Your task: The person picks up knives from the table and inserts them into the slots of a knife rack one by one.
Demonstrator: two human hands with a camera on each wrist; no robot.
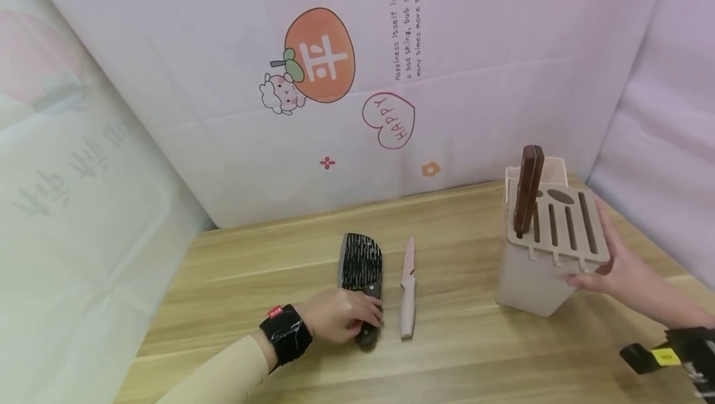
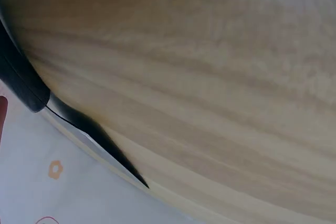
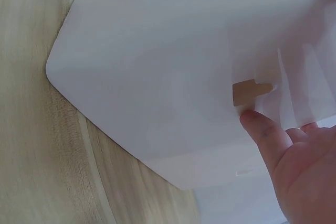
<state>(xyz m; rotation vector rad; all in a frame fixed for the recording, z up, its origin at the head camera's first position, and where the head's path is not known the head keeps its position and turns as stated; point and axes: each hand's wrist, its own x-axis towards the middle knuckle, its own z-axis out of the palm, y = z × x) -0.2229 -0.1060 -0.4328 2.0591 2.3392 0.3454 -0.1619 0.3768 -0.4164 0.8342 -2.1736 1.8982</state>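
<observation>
A printed cloth rises ahead of you and meets the worktop along its back edge. Near the worktop's back right corner stands your block, upright, with a slotted top. Your right hand holds it by its right side, thumb toward the front; the fingers are partly hidden behind it in the head view. Well to the left, around the middle of the worktop, lies the cleaver, its dark patterned blade pointing to the back edge and its black handle toward you. Your left hand grips that handle, fingers curled over it. Just right of the cleaver, apart from it, lies the pink knife, tip also toward the back edge. Two brown handles, side by side, stick up from the block's left side.
</observation>
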